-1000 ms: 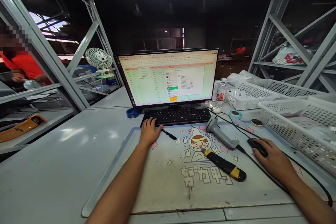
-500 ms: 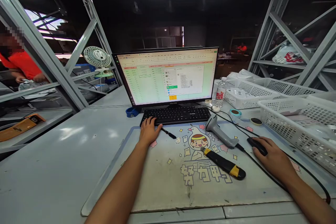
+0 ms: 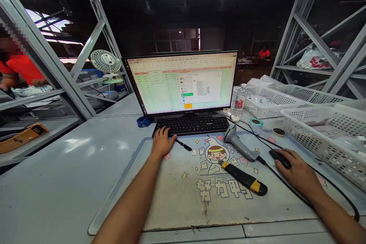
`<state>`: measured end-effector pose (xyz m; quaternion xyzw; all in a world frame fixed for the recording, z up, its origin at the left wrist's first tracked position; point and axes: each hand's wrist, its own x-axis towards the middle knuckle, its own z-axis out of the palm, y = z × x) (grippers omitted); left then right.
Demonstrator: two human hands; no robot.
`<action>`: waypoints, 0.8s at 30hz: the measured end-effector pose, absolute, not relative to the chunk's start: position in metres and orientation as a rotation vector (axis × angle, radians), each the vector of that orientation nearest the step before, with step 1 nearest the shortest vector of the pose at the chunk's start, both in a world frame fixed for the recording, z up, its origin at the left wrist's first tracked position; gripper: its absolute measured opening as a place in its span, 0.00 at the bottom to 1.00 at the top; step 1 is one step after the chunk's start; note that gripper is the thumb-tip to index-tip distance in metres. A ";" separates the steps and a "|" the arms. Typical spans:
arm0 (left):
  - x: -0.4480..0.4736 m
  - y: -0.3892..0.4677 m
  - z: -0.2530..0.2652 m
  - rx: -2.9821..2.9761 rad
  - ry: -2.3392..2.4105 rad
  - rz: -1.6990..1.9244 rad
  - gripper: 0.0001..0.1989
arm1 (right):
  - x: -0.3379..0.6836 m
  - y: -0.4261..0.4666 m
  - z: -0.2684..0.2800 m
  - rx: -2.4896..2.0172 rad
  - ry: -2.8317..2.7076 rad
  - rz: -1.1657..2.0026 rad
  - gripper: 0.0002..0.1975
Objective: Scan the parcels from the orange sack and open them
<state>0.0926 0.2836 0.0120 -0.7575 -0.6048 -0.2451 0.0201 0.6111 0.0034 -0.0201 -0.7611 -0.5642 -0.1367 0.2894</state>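
My left hand [image 3: 162, 143] rests at the left end of the black keyboard [image 3: 194, 124], its fingers spread over the keys. A black pen [image 3: 183, 145] lies beside that thumb. On the right, my right hand [image 3: 297, 169] is curved over a black computer mouse [image 3: 280, 159]. Between my hands a grey barcode scanner [image 3: 240, 145] lies on the printed desk mat [image 3: 168, 198], and nearer to me is a black and yellow utility knife [image 3: 244, 178]. Behind the keyboard the monitor [image 3: 183, 84] shows a spreadsheet with a chat window over it.
White plastic baskets [image 3: 320, 137] holding bags line the right side, near a water bottle [image 3: 240, 101] and tape rolls [image 3: 256, 123]. A blue tape roll [image 3: 143, 122] sits left of the keyboard. Metal frames flank the desk; a fan [image 3: 105, 61] and a person in orange [image 3: 21, 70] are left.
Both my hands keep their places on the keyboard and the mouse. At the far left, the person in orange has shifted their arms above the plastic-wrapped item.
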 end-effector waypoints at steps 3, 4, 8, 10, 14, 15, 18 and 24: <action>0.093 0.284 0.012 -2.345 -1.875 -0.763 0.32 | 0.611 0.003 -0.020 -2.034 -1.495 -0.372 0.24; 0.093 0.284 0.012 -2.344 -1.874 -0.763 0.32 | 0.611 0.003 -0.020 -2.034 -1.492 -0.371 0.23; 0.093 0.284 0.011 -2.342 -1.867 -0.766 0.31 | 0.612 0.003 -0.022 -2.054 -1.486 -0.358 0.24; 0.092 0.285 0.011 -2.342 -1.862 -0.769 0.31 | 0.613 0.003 -0.022 -2.067 -1.485 -0.353 0.24; 0.092 0.285 0.010 -2.343 -1.855 -0.772 0.31 | 0.614 0.003 -0.022 -2.067 -1.489 -0.349 0.24; 0.092 0.286 0.009 -2.342 -1.854 -0.774 0.31 | 0.614 0.003 -0.022 -2.068 -1.488 -0.351 0.24; 0.092 0.286 0.009 -2.341 -1.849 -0.778 0.31 | 0.613 0.004 -0.021 -2.076 -1.482 -0.357 0.23; 0.092 0.285 0.010 -2.343 -1.866 -0.773 0.32 | 0.613 0.003 -0.020 -2.075 -1.490 -0.362 0.24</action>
